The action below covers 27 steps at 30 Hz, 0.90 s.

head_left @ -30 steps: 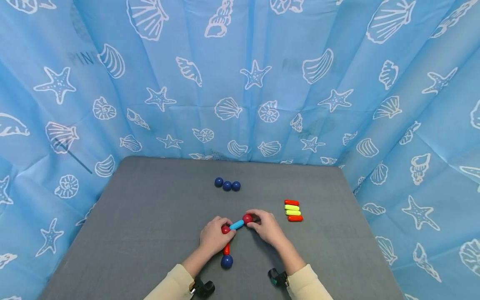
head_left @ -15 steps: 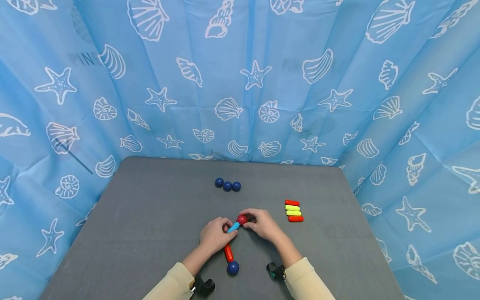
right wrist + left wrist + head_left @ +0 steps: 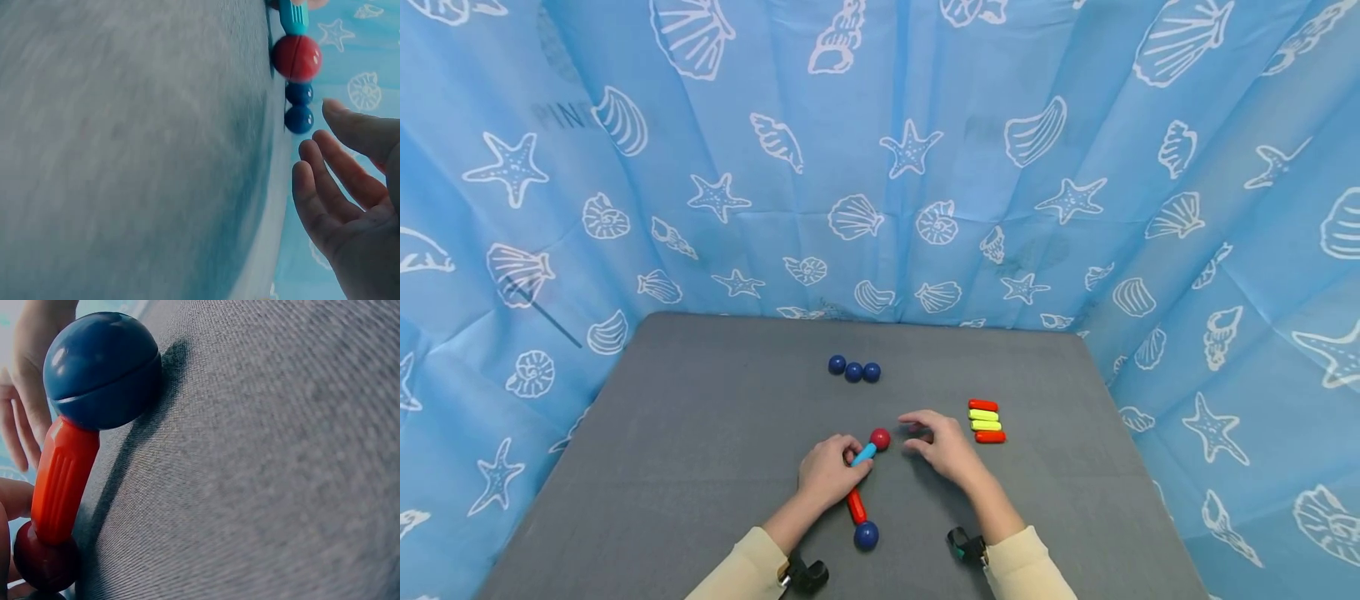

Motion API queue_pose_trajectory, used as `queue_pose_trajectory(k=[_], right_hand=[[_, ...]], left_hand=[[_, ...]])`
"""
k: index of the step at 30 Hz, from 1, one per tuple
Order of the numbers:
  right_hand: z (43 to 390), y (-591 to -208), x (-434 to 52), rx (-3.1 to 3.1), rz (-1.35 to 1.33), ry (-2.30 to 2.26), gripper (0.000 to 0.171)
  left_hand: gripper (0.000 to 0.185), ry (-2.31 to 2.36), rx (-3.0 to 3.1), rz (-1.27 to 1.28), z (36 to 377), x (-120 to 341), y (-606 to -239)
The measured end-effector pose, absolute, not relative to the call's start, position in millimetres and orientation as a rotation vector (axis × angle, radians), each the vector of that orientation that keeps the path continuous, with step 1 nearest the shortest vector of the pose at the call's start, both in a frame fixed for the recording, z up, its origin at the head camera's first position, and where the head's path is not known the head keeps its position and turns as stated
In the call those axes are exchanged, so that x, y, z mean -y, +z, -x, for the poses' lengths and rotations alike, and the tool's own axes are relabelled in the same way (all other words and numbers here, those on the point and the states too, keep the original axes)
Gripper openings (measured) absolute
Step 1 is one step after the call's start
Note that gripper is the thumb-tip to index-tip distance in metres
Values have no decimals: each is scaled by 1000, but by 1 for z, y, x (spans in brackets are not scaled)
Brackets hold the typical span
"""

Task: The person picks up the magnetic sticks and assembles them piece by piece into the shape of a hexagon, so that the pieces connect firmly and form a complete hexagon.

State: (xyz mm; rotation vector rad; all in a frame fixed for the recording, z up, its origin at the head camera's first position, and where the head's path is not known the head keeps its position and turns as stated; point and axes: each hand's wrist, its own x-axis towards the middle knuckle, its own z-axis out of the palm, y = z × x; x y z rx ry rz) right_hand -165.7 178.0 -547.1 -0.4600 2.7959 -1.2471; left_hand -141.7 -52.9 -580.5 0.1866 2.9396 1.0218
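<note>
My left hand [image 3: 829, 472] pinches a red ball [image 3: 47, 556], mostly hidden by the fingers in the head view. From that ball a red rod [image 3: 856, 506] runs toward the near side, ending in a larger-looking dark blue ball [image 3: 866, 536]. A light blue rod [image 3: 864, 454] leads the other way, to a second red ball [image 3: 880, 438]. Together they form a bent chain of toy building pieces low over the grey table. To the right of this second red ball, my right hand [image 3: 946, 450] is held with fingers spread and nothing in them.
Three dark blue balls [image 3: 853, 372] lie in a row farther back on the grey table [image 3: 722, 400]. Right of the right hand, two red rods [image 3: 990, 437] and two yellow rods [image 3: 985, 425] are lined up side by side. A blue shell-print curtain [image 3: 910, 250] hangs behind.
The right hand has let go of the far red ball and moved right. The light blue rod with that ball has swung left, and the dark blue ball end has shifted slightly right and nearer.
</note>
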Motion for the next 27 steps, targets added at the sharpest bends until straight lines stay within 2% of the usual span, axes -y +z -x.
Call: queue_pose_trajectory(k=[9, 16, 22, 27], right_hand=[[159, -541, -202, -2893, 399, -1250, 38], [154, -536, -225, -2971, 345, -1232, 41], [148, -538, -247, -3077, 303, -1200, 41], [145, -541, -264, -3147, 259, -1142, 41]], left_hand=[[20, 1023, -2928, -179, 141, 53, -576], [31, 1043, -2915, -151, 145, 49, -575], [45, 1089, -2972, -299, 147, 46, -578], [39, 1144, -2962, -299, 147, 44, -576]])
